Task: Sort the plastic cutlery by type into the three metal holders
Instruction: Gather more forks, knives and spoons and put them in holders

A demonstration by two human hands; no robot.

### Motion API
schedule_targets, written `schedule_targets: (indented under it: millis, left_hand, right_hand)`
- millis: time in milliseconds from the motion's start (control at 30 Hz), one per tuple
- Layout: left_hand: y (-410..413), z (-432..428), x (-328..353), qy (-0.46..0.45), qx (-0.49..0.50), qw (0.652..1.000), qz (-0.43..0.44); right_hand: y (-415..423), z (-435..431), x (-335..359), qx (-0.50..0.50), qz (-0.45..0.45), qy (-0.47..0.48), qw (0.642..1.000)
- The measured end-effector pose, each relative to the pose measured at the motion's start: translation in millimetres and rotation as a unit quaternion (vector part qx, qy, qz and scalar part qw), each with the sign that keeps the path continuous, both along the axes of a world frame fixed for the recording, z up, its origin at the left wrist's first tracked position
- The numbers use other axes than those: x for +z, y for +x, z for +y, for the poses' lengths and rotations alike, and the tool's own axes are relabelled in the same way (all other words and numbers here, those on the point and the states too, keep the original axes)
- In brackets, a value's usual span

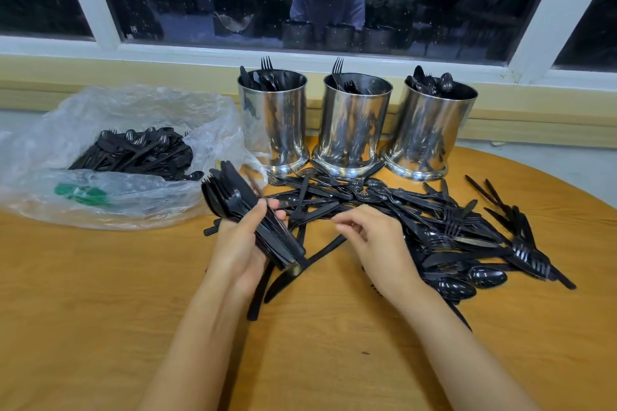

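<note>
We see the left hand (238, 243) at centre frame, fingers and thumb curled round a bundle (233, 197) of black cutlery that fans up and to the left from its grip. The right hand (374, 240) hovers just right of it, above the near edge of the loose pile (434, 220). Its fingers are loosely bent and the fingertips (335, 219) are close to the thumb; we cannot tell whether they pinch anything.

The pile spreads across the table (100, 294) from beside the hands toward the right edge. Three holders stand in a row above it: the left holder (273, 120) shows knives and a fork, the middle holder (352, 123) forks, and the right holder (430, 130) spoons. At upper left a clear bag (50, 150) holds more cutlery.
</note>
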State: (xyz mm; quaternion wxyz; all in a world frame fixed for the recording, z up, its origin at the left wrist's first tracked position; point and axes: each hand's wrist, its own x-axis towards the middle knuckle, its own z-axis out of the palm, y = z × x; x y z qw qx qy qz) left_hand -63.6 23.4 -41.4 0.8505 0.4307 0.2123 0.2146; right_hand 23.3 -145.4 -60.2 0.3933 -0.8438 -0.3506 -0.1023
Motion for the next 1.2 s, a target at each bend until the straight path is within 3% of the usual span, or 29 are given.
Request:
schedule_targets:
  millis: [233, 500, 633, 700, 800, 1000, 1200]
  left_hand:
    - [-2, 12, 0, -0.031, 0.021, 0.999, -0.023]
    - [-1, 11, 0, -0.044, 0.017, 0.999, -0.021]
    - [-2, 10, 1, -0.037, 0.013, 0.999, -0.016]
    - [-2, 10, 0, -0.037, 0.012, 0.999, -0.017]
    - [0, 8, -1, -0.017, -0.004, 1.0, -0.002]
    - [2, -7, -2, 0.027, -0.06, 0.998, 0.01]
    - [2, -3, -2, 0.03, -0.023, 0.999, 0.03]
  right_hand:
    - [6, -4, -6, 0.082, -0.009, -0.202, 0.976]
    - [11, -10, -2, 0.12, -0.055, -0.213, 0.968]
    - [12, -12, -4, 0.124, -0.038, -0.099, 0.987]
    - [6, -8, 1, 0.106, 0.025, 0.007, 0.994]
    - [-7, 2, 9, 0.069, 0.144, 0.137, 0.978]
    - [-22, 16, -1, 0.075, 0.146, 0.123, 0.979]
    - [-16, 15, -2, 0.086, 0.102, 0.094, 0.987]
